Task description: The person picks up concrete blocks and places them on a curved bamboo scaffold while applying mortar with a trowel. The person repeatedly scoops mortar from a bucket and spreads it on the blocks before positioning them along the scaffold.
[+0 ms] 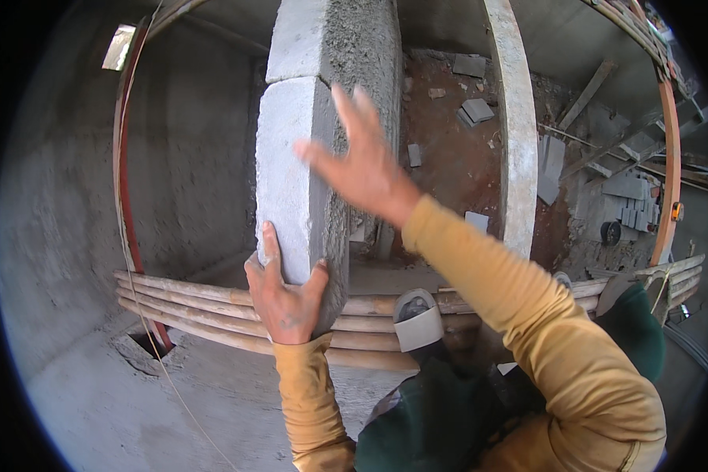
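A grey concrete block [291,173] stands on end in the middle of the view, with a second grey block [322,35] lined up beyond it. My left hand [285,295] grips the block's near end, thumb on one side and fingers on the smooth face. My right hand [362,161] lies flat against the block's rough mortared side with its fingers spread. Both arms wear yellow sleeves.
A row of bamboo poles [204,307] runs across below the block. A person in a grey cap [417,315] and green top is just beneath my right arm. There are a pale column [519,134], loose blocks [629,197] on reddish ground, a string line [161,358] and a floor hole [143,344].
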A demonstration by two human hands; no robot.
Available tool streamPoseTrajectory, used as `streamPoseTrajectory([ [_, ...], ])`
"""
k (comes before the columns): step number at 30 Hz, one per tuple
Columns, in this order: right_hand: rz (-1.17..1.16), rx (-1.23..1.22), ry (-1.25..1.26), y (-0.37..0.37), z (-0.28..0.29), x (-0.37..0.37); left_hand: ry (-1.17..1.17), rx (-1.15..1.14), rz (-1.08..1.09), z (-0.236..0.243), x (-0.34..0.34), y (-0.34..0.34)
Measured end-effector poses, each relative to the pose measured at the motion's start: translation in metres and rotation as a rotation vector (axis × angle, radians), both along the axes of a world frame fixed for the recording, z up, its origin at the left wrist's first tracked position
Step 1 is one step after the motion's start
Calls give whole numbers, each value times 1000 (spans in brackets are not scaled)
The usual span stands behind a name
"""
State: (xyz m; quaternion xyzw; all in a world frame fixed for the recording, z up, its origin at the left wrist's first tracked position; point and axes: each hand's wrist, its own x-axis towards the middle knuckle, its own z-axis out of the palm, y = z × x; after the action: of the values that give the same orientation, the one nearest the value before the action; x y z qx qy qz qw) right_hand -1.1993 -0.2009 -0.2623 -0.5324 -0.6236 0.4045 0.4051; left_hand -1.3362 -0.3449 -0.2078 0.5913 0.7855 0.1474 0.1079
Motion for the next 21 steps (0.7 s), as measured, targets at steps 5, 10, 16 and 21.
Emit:
streamPoseTrajectory([
  [5, 38, 299, -452, 78, 4, -6, 29, 11, 23, -3, 0, 0],
  [10, 150, 299, -564, 83, 7, -3, -68, -67, 71, 4, 1, 3],
  [16, 149, 351, -646, 89, 6, 1, -102, 190, 25, 24, -44, -35],
  [21, 144, 326, -549, 92, -1, 0, -570, 726, 403, -45, -62, -154],
])
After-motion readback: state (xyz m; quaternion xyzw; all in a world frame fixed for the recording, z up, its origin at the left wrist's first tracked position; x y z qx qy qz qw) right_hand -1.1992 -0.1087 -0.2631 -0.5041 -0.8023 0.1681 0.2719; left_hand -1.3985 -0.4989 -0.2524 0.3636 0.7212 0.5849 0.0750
